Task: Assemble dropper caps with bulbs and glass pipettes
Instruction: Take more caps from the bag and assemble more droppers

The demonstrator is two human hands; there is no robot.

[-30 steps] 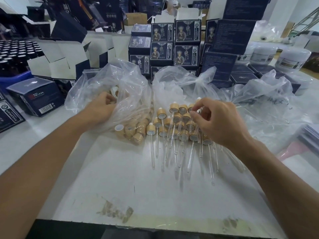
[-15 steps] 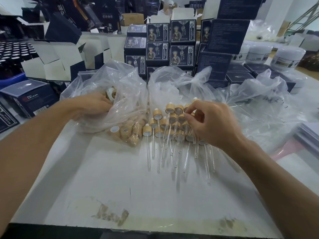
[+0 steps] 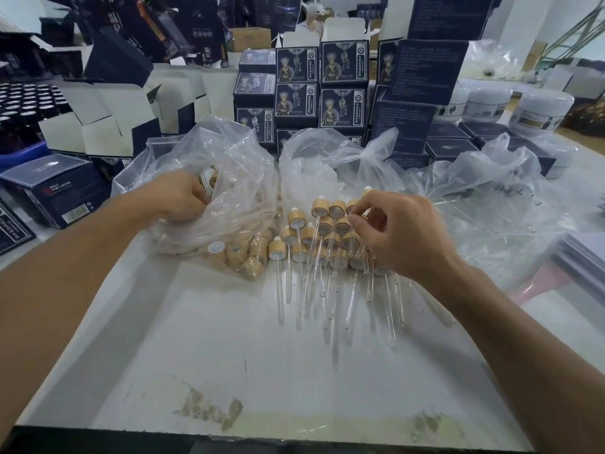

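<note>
Head view is showing assembled droppers (image 3: 314, 253) lying heaped toward the bench's (image 3: 229, 355) far edge, pipettes pointing at the near edge. Right hand (image 3: 397, 237) is curling over the heap, fingertips pinched at one bamboo cap (image 3: 355, 208), mostly hiding it. Left hand (image 3: 178, 198) is reaching into a clear bag of loose caps (image 3: 209, 204); its fingers are hidden, so its grip cannot be told.

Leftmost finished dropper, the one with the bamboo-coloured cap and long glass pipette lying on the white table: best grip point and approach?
Pinch the bamboo-coloured cap across its round sides, coming from above and left, where no other dropper lies. The glass pipette is thin and lies flat on the white table; avoid it.
</note>
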